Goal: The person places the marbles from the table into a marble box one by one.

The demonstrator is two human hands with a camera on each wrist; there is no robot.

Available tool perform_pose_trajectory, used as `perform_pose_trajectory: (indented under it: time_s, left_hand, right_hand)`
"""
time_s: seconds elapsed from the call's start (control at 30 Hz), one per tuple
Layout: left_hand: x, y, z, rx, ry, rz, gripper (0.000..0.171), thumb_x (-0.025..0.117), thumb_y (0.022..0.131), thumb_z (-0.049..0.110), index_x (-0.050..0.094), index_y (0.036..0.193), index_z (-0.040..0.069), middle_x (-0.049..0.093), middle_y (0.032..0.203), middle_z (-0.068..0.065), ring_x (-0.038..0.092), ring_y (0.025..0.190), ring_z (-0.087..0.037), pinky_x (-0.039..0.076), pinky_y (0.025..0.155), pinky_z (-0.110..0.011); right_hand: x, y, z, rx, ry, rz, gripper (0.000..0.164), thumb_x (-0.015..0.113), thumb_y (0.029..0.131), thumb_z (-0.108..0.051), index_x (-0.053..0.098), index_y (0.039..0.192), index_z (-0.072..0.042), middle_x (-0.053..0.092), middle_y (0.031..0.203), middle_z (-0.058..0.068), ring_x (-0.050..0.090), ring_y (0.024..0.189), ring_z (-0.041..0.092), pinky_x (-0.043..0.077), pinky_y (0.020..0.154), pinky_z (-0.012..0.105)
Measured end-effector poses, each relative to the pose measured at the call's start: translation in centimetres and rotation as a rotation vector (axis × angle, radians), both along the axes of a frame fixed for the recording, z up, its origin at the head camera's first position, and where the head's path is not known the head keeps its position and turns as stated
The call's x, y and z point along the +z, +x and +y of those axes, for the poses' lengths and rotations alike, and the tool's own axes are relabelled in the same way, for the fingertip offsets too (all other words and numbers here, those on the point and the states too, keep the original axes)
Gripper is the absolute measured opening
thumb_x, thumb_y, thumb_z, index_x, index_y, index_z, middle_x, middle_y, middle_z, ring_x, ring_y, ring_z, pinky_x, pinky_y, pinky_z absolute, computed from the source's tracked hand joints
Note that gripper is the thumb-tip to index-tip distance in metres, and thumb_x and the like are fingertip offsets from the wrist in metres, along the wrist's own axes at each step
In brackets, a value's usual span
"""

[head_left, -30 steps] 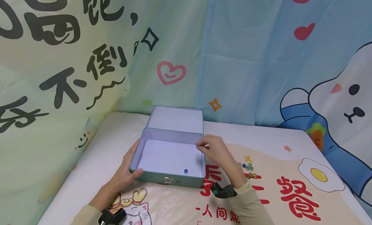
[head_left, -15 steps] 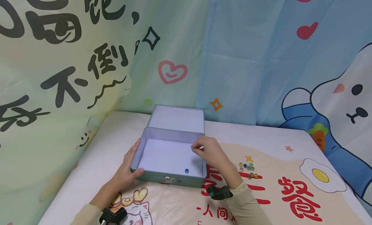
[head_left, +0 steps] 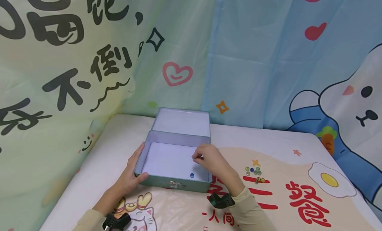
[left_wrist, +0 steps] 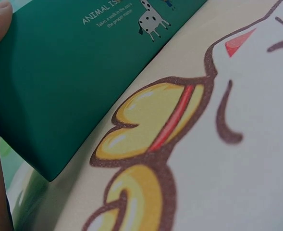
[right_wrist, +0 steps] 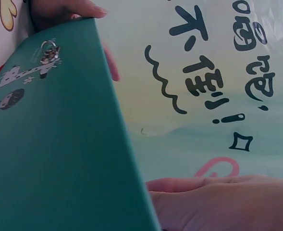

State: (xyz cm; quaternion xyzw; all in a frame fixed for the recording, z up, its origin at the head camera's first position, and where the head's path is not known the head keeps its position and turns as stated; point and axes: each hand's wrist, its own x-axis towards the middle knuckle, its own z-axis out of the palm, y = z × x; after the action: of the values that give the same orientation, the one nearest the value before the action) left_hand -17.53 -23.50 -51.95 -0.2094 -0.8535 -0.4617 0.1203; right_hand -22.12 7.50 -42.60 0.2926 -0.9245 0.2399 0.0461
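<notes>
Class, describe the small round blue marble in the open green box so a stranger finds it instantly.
On the white table, find the open rectangular green box with a pale interior. Look at its floor, towards the front right corner. The small round blue marble is the only one visible on that floor; another blue marble lies outside among other marbles.

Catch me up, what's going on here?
A person's left hand grips the open box at its near left corner. The right hand is over the right part of the box, its fingertips drawn together; whether they hold anything, I can't tell. One blue marble lies in the box near the front right, and several more marbles sit on the table to the right.
</notes>
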Motion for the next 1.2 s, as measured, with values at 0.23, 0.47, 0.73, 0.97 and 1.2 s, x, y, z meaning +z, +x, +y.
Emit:
perform_pose_trajectory:
  time_s: [0.23,0.47,0.73,0.97,1.2]
  left_hand:
    - [0.2,0.0,0.0,-0.002,0.005,-0.003,0.094,0.062,0.082,0.046,0.008,0.154,0.021,0.008,0.161,-0.004,0.012,0.142,-0.041,0.013,0.098,-0.077]
    - [0.3,0.1,0.0,0.0,0.008,-0.006,0.094,0.062,0.082,0.048,0.008,0.154,0.021,0.009,0.161,-0.003,0.012,0.142,-0.04,0.014,0.099,-0.077]
    - [0.2,0.1,0.0,-0.001,0.006,-0.009,0.094,0.061,0.082,0.049,0.008,0.154,0.021,0.009,0.161,-0.003,0.012,0.142,-0.04,0.014,0.099,-0.076]
    - [0.2,0.4,-0.1,-0.009,0.005,-0.009,0.093,0.061,0.083,0.049,0.008,0.154,0.02,0.009,0.161,-0.004,0.013,0.141,-0.04,0.015,0.099,-0.076]
    - [0.6,0.2,-0.1,-0.021,0.003,-0.018,0.093,0.06,0.084,0.047,0.006,0.154,0.019,0.007,0.16,-0.008,0.012,0.141,-0.042,0.014,0.099,-0.076]
  right_hand:
    - [-0.3,0.0,-0.1,0.086,0.078,0.012,0.005,0.075,0.079,-0.008,0.077,0.084,-0.006,0.067,0.079,-0.001,0.061,0.075,0.013,0.051,0.067,0.021]
    - [-0.3,0.4,-0.5,0.103,0.181,-0.072,0.008,0.074,0.08,-0.006,0.076,0.088,-0.006,0.07,0.084,0.001,0.064,0.078,0.013,0.055,0.072,0.026]
    - [-0.9,0.6,-1.0,0.118,0.268,-0.026,0.006,0.072,0.08,-0.002,0.075,0.083,-0.006,0.073,0.08,0.002,0.065,0.075,0.014,0.054,0.072,0.028]
    - [-1.5,0.8,-1.1,0.153,0.299,0.036,0.008,0.072,0.078,-0.001,0.073,0.073,-0.007,0.071,0.073,0.0,0.062,0.068,0.012,0.052,0.067,0.027]
    - [-1.5,0.8,-1.3,0.09,0.354,0.027,0.013,0.07,0.08,-0.001,0.072,0.071,-0.01,0.069,0.071,-0.002,0.053,0.062,0.01,0.051,0.064,0.027]
